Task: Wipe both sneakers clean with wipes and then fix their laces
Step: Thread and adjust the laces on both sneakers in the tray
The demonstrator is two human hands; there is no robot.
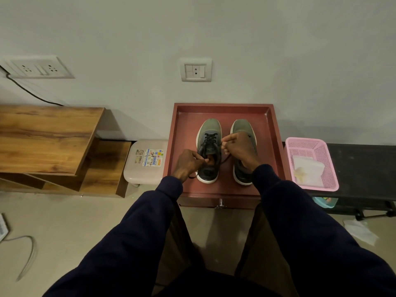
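Step in hand: I judge this to be the lacing stage, worked on the left sneaker (211,127).
Left-hand grip (188,162): fingers are curled and pinch one end of the dark laces (210,138) just beside the shoe's opening, with a short tail hanging below the hand.
Right-hand grip (240,148): fingertips pinch the other lace end, which runs slack from the hand down towards the heel side.
Where the shoes are: both stand upright and side by side on the red worktop (186,129), close together but apart.
Right sneaker (242,126): it sits under my right hand. Only the toe and heel show, so I cannot tell how its laces lie.
Key relation: the left sneaker lies between my two hands, one lace end on each side. Its long axis runs straight away from me, toe to the wall and heel towards me.
Next move, as I read it: the ends have to cross over the tongue, so both hands work inward across that axis.
Nearer hand: the left hand is at the opening, while the right reaches over from above the other shoe.
Risk: the slack right-side lace could slip from so fine a pinch.
Wipes (308,170): they are in the pink basket (332,168) to the right, well apart from both hands.
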